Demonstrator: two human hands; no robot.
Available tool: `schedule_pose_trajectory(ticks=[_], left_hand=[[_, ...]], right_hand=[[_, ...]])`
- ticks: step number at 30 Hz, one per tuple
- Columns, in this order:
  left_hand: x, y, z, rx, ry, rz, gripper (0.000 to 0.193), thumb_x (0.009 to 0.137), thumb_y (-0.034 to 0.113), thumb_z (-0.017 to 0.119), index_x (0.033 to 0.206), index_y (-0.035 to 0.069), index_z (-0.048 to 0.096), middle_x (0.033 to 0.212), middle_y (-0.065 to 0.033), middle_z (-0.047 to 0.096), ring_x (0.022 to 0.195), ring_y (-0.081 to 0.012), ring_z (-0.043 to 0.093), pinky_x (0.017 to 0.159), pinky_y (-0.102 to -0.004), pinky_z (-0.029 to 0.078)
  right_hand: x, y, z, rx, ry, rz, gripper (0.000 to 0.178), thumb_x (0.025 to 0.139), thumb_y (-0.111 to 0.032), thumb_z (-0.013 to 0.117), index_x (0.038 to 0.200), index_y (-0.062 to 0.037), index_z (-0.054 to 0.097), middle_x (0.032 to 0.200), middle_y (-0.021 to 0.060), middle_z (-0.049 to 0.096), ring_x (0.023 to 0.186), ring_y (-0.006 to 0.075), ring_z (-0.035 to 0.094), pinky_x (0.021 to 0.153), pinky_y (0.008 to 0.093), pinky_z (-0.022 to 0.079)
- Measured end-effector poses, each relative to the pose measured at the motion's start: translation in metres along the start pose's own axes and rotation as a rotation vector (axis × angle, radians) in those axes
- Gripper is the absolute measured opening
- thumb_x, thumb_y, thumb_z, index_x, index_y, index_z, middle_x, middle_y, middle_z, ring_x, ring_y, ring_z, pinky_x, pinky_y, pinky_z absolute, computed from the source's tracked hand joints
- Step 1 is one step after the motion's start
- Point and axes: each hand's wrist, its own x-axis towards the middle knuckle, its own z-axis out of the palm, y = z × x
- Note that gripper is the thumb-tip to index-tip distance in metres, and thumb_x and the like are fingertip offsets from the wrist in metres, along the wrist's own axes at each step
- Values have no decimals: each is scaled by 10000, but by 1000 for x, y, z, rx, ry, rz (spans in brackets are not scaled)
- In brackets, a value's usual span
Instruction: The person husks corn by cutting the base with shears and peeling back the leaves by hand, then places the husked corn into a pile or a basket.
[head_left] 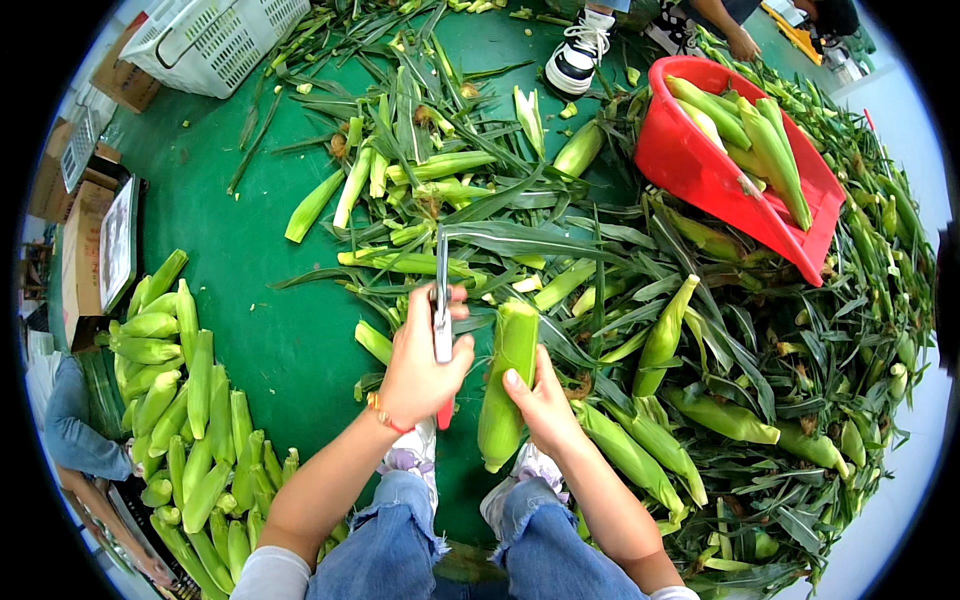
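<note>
My left hand (425, 365) is closed round a pair of slim pruning shears (442, 300). Their narrow metal blades point away from me, and a red handle end shows below the palm. In my right hand (543, 400) is an ear of corn (508, 385) in its green husk, held nearly upright with the thumb across its front. The corn is just right of the shears, apart from them. Cut husk leaves and stalk pieces (410, 190) lie beyond both hands. Several unshucked ears (640, 460) rest beside my right forearm.
To the left, a pile of trimmed green ears (200, 430) lies on the green floor (260, 220). A red scoop-shaped bin (665, 140) holding corn stands at the far right on a large leafy heap (790, 400). A white crate (205, 45) and another person's shoe (578, 55) are farther back.
</note>
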Motion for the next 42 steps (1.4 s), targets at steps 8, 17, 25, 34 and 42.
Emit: schedule_pose_trajectory(ticks=[8,17,25,34,42], left_hand=[[-28,6,7,116,-24,-75,410,747,21,648,1103,14,445,885,-60,608,749,-127,618,667,-263,506],[-15,-16,-1,-251,-132,-139,402,771,61,694,1093,51,454,874,2,506,776,-71,507,695,-224,453],[9,-41,2,-438,-179,-435,429,829,201,687,1151,51,446,1095,-112,588,927,-165,599,745,-276,489],[-66,-55,-5,-1024,-517,-939,357,891,185,595,1193,54,457,1085,-133,562,1020,-232,577,851,-350,484],[-87,-10,28,-1053,-648,-1160,617,857,88,527,1395,55,228,1198,-95,500,1184,-285,481,991,-511,395]], right_hand=[[-3,2,9,-482,-32,-234,499,992,-314,378,1353,-3,227,1253,200,469,1182,277,465,975,361,368],[-1,4,10,-286,-42,-84,460,959,-388,452,1234,-22,409,1045,126,553,974,198,550,844,314,442],[21,-12,1,659,53,259,568,848,-559,446,1009,-23,541,851,119,590,760,264,604,755,437,509],[13,-38,-47,732,472,-150,531,884,-596,408,999,-91,524,846,76,581,782,226,575,748,418,482],[-6,-65,-55,609,559,-628,468,897,-545,333,1015,-116,477,870,73,552,779,207,539,758,424,457]])
